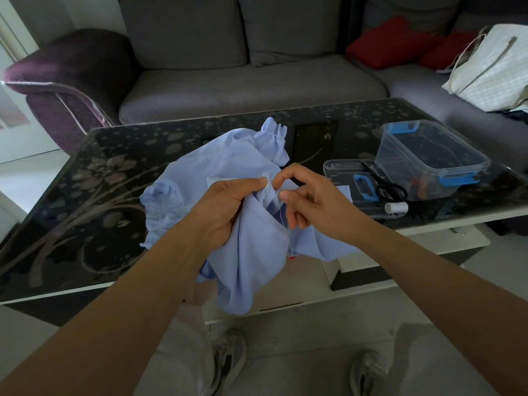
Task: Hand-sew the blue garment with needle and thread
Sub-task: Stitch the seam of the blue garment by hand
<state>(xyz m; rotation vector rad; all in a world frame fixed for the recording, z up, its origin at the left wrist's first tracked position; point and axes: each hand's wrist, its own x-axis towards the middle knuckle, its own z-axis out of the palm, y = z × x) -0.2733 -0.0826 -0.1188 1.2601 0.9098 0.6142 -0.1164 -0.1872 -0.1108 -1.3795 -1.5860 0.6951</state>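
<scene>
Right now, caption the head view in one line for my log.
Hand-sewing: the left hand grips the blue garment while the right hand pinches the needle at a fold, white thread trailing.

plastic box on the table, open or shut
Open: the clear box has no lid on its rim. What looks like its lid lies flat beside it, with scissors and a thread spool on it.

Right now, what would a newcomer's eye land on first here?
The crumpled pale blue fabric garment at centre, over the near edge of the dark floral glass table. The left hand grips a fold while the right hand pinches a thin needle at the seam, white thread trailing down. Next, on the table's right side, the clear plastic box with blue latches, with black-handled scissors and a white spool by it.
</scene>
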